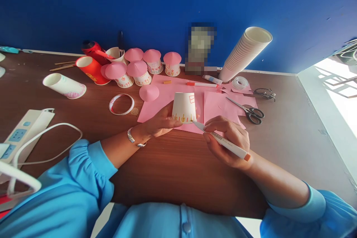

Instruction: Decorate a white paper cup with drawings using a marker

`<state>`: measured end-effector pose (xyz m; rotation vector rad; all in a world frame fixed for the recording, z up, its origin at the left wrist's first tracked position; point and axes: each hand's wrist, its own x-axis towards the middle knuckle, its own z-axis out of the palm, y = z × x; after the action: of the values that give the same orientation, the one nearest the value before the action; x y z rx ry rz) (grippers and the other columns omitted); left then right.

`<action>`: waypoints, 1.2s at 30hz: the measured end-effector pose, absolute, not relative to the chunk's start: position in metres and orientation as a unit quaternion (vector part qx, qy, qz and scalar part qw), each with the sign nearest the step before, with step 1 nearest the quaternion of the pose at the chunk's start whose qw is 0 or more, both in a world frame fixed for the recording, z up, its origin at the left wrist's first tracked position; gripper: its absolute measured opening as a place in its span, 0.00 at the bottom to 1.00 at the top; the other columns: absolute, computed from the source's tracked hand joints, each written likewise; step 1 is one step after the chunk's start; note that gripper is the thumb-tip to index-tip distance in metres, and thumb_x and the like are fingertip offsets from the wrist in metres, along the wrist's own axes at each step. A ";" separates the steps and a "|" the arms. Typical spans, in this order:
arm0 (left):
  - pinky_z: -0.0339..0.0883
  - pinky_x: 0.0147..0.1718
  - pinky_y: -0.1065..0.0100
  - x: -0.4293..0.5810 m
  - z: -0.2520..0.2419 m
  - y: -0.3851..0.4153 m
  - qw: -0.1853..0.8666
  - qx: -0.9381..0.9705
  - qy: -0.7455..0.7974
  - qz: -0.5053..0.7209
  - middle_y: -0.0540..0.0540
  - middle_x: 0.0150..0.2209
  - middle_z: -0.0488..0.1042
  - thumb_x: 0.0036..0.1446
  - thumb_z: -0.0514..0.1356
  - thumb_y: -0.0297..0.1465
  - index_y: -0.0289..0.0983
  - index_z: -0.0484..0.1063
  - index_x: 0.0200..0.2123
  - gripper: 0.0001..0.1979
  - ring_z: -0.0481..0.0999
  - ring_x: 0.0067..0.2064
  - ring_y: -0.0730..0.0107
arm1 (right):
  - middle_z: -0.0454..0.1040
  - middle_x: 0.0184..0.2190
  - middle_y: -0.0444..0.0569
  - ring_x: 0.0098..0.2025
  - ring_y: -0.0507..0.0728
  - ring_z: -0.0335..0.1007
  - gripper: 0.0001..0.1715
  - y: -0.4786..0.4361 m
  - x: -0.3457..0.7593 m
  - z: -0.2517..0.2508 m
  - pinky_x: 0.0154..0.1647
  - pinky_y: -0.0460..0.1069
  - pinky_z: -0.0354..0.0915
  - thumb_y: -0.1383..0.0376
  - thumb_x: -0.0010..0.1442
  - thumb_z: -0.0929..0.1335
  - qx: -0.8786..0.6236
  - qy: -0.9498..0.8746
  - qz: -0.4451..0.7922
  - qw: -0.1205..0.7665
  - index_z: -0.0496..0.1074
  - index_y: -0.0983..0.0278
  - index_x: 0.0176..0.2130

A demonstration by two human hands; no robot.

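Observation:
My left hand [160, 122] grips the lower rim of an upturned white paper cup [184, 107] that stands on pink paper [214, 106]. Orange marks run along the cup's rim, and a small orange outline sits on its side. My right hand [227, 139] is closed on a white marker [223, 142] with an orange end. The marker's tip touches the cup's lower right edge.
Several cups with pink cone tops [139, 72] stand at the back, beside a red cup [92, 70]. A leaning stack of white cups [247, 52], scissors [248, 111], a tape roll [240, 82], a second marker [201, 84], a cut ring [121, 104] and a power strip [16, 135] lie around.

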<state>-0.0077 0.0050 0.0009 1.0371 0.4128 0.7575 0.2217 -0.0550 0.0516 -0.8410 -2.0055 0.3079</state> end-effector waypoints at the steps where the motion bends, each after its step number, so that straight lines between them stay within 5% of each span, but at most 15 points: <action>1: 0.71 0.64 0.44 -0.008 0.000 0.005 0.780 0.480 0.193 0.352 0.36 0.56 0.82 0.57 0.73 0.35 0.41 0.74 0.60 0.28 0.80 0.61 0.46 | 0.79 0.30 0.46 0.28 0.55 0.79 0.11 -0.055 0.222 0.052 0.27 0.47 0.73 0.74 0.64 0.69 -0.340 -0.813 0.124 0.456 0.70 0.59 0.43; 36: 0.72 0.60 0.45 -0.009 -0.005 0.005 0.779 0.486 0.185 0.351 0.36 0.55 0.82 0.57 0.72 0.34 0.41 0.72 0.63 0.31 0.80 0.61 0.45 | 0.76 0.28 0.45 0.27 0.53 0.76 0.10 -0.057 0.221 0.050 0.25 0.47 0.70 0.74 0.65 0.68 -0.329 -0.808 0.126 0.472 0.69 0.59 0.42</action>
<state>-0.0092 0.0055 -0.0052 1.0502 0.4010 0.7583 0.2208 -0.0565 0.0500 -0.8056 -1.9785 0.3078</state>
